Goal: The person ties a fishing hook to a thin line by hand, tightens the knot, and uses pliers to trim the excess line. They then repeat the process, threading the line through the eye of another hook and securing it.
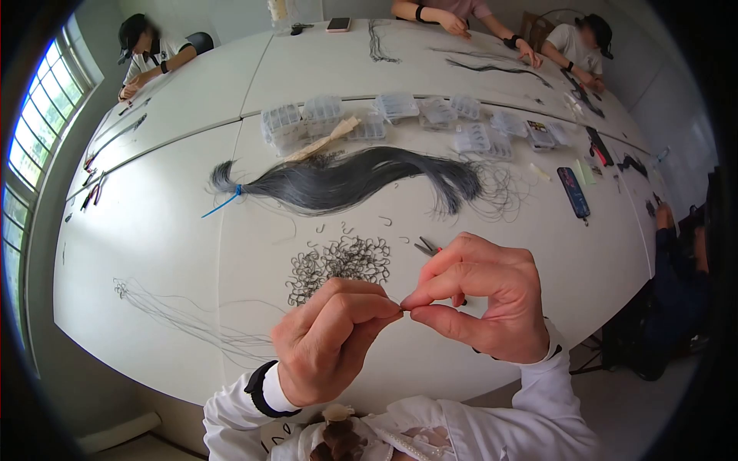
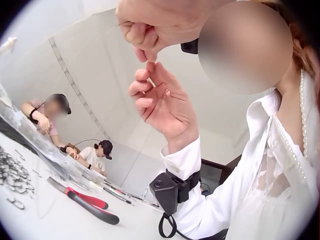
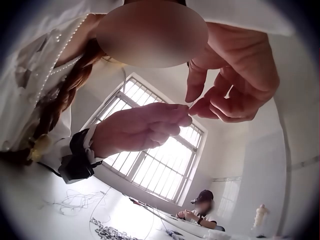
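Note:
In the head view my left hand [image 1: 334,334] and right hand [image 1: 484,300] meet fingertip to fingertip above the near side of the table. Between thumb and forefinger, each pinches a tiny dark piece [image 1: 402,310], mostly hidden by the fingertips; I cannot tell its kind. Just beyond the left hand lies a heap of small dark fish hooks [image 1: 346,261], with a few loose ones around it. Pliers [image 2: 92,206] with red and black handles lie on the table, partly hidden behind the right hand in the head view.
A thick bundle of dark grey line [image 1: 346,180], tied with a blue tie [image 1: 223,203], lies beyond the hooks. Clear plastic boxes [image 1: 396,106] stand behind it. Thin strands with hooks at one end [image 1: 169,315] spread at left. A phone [image 1: 573,192] lies at right. Other people sit around the table.

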`<state>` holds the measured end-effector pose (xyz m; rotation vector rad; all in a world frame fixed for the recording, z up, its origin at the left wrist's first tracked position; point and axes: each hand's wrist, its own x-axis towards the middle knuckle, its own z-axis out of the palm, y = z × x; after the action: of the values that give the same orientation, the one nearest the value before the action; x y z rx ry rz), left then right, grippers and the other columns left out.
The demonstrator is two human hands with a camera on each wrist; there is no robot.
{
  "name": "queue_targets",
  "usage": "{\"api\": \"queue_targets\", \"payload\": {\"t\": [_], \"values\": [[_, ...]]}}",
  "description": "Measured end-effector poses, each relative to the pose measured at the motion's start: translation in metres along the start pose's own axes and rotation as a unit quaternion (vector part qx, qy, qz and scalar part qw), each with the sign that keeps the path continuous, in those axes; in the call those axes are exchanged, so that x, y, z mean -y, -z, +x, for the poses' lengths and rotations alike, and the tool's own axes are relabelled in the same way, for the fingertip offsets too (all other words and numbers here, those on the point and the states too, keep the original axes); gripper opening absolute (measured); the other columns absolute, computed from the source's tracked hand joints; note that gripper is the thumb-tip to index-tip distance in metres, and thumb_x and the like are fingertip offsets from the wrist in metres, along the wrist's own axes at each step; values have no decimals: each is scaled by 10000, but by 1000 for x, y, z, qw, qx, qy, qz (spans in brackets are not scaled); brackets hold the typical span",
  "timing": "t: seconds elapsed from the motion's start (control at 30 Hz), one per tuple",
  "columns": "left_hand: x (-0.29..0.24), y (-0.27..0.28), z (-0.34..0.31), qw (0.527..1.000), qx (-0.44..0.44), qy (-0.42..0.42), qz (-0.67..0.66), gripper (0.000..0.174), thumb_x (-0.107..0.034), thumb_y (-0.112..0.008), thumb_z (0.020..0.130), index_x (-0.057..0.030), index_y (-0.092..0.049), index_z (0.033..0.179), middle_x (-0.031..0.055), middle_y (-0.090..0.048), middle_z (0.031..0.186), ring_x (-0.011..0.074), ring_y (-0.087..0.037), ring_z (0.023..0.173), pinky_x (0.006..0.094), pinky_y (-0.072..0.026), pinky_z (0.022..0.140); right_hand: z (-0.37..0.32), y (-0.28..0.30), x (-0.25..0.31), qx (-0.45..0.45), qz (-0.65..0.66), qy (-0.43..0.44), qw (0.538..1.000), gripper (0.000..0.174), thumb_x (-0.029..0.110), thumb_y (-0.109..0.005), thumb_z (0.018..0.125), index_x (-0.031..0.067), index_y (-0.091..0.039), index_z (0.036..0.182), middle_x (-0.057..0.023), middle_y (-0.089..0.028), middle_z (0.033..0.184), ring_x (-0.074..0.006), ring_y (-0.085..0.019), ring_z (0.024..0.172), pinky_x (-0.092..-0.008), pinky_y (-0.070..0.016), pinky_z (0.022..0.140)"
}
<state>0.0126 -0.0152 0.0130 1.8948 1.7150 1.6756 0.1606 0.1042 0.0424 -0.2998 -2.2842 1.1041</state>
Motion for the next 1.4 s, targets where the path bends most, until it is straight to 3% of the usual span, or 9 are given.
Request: {"api": "queue_targets", "payload": {"t": [0.53,0.67,0.87,0.97,1.03,1.07,1.1,1.2,1.4], "values": [[3,-1,1,1000,1,18,9,192,32,-734,707,-7,-648,874,88,-623,755,167,-619,615,248,-484,499,3,-11,-7,-65,-96,104,988,213,-14,-746,598,72,-666,776,-18,-621,764,-155,-545,625,-259,-448,509],[5,0,1,1000,2,-7,25,181,42,-729,708,-4,-648,863,90,-619,749,166,-612,605,252,-482,495,2,-10,-7,-64,-101,103,987,206,-6,-755,605,75,-666,772,-15,-619,761,-157,-541,621,-261,-450,511],[4,1,3,999,17,35,5,162,107,-682,717,3,-630,830,87,-618,756,163,-600,591,249,-463,488,4,0,-8,-42,-141,58,987,159,5,-760,599,59,-682,726,-37,-617,690,-161,-545,634,-265,-433,550],[10,4,1,997,7,67,-30,162,128,-657,719,7,-617,818,84,-620,758,148,-581,576,237,-441,481,-1,15,-19,-31,-172,29,984,160,60,-761,656,54,-647,770,-21,-621,769,-190,-543,677,-291,-450,589],[15,5,-2,996,0,80,-40,162,131,-646,721,8,-613,821,82,-622,757,133,-564,564,224,-425,480,-8,23,-31,-30,-240,-64,968,191,76,-761,665,45,-635,805,-30,-628,798,-216,-553,724,-321,-455,649],[17,6,-3,996,2,82,-40,162,131,-646,721,8,-613,821,82,-622,757,133,-564,564,224,-425,480,-15,30,-38,39,-262,-103,959,330,176,-769,694,46,-603,948,-56,-601,888,-244,-543,809,-345,-458,703],[19,7,-4,996,9,88,-28,158,127,-647,722,8,-612,820,80,-622,759,130,-560,561,224,-424,480,-24,29,-45,39,-259,-107,959,330,176,-769,694,46,-603,948,-56,-601,888,-244,-543,809,-345,-458,703],[24,4,-8,994,25,105,-18,154,125,-648,725,7,-610,818,77,-623,763,124,-556,560,222,-423,479,-53,15,-68,131,-380,-176,899,691,408,-749,696,20,-456,1187,-111,-467,1086,-266,-473,978,-357,-452,816],[31,-4,-11,992,47,114,-25,155,129,-649,724,8,-605,811,72,-622,764,114,-552,562,223,-423,473,-70,-8,-98,114,-436,-171,876,759,392,-774,665,-60,-426,1167,-152,-430,1075,-288,-478,958,-390,-469,802]]}}
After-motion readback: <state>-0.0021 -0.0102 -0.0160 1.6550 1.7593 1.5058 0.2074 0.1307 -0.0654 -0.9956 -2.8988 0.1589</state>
